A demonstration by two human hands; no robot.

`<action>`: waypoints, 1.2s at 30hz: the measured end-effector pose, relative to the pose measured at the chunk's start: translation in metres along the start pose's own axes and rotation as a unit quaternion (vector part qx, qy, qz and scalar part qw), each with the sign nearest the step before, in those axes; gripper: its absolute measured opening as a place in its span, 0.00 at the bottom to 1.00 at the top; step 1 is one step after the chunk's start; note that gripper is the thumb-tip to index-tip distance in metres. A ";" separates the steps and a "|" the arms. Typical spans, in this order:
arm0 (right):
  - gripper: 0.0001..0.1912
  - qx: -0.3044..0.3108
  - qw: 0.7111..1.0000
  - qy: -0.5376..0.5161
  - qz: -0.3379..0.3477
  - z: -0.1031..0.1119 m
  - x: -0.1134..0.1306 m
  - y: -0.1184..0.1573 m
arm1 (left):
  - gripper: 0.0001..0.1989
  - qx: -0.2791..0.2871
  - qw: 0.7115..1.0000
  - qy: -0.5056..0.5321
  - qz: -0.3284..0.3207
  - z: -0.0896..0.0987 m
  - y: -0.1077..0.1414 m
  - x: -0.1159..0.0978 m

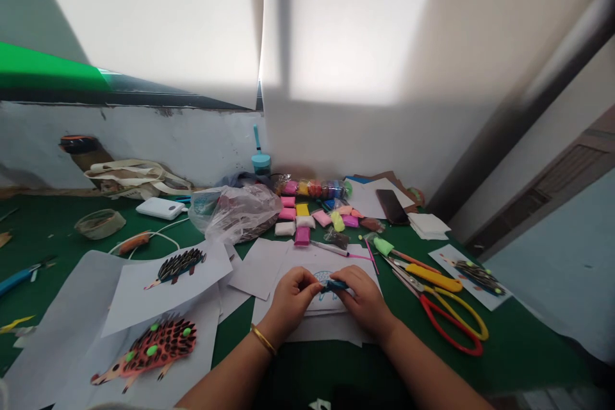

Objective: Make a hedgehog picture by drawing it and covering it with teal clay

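Both of my hands are close together over a white sheet (302,330) with a small blue drawing (323,277) on it. A small dark blue piece (334,284) is between them, perhaps a clay packet. My left hand (294,298), with a gold bangle at the wrist, pinches the left end of the piece with thumb and index finger. My right hand (364,301) has its fingers closed round the right end. Just beyond the hands, a white marker (329,248) lies on the paper.
Clay packets (302,236) and a plastic bag (235,211) lie behind the paper. Red-handled scissors (451,327), a yellow cutter (433,277) and a phone (392,206) are at right. Hedgehog pictures (158,349) lie at left, and another card (473,277) at far right.
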State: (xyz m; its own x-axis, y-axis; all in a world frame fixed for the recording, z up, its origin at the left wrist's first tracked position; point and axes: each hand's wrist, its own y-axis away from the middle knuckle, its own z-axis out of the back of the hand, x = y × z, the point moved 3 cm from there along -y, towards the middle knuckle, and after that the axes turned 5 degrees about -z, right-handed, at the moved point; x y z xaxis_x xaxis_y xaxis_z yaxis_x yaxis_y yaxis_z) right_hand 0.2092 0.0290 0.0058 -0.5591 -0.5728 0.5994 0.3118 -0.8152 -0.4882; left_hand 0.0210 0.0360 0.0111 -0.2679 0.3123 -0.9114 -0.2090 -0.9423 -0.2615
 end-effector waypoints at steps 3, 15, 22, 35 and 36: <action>0.09 -0.002 1.000 0.009 0.010 0.002 0.003 0.002 | 0.13 0.027 0.998 0.045 -0.016 0.001 0.001 -0.003; 0.37 0.064 0.871 0.407 -0.267 0.094 -0.097 0.047 | 0.13 0.013 0.994 0.108 0.025 0.003 0.000 -0.005; 0.31 0.115 0.826 0.431 -0.344 0.101 -0.140 0.067 | 0.13 0.014 0.993 0.118 0.024 0.001 0.000 -0.008; 0.29 0.021 0.870 0.370 -0.326 0.095 -0.135 0.029 | 0.13 -0.002 0.994 0.101 0.034 0.006 0.000 -0.003; 0.28 0.007 0.875 0.364 -0.318 0.100 -0.134 0.032 | 0.13 -0.001 0.994 0.100 0.035 0.006 0.001 -0.002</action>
State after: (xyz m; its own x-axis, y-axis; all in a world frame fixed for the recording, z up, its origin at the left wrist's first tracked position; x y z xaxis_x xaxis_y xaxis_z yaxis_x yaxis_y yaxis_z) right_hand 0.3708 0.0714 -0.0271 -0.9627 0.2002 0.1822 -0.2344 -0.9531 -0.1912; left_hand 0.0159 0.0355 0.0149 -0.0886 0.2166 -0.9722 -0.1951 -0.9609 -0.1963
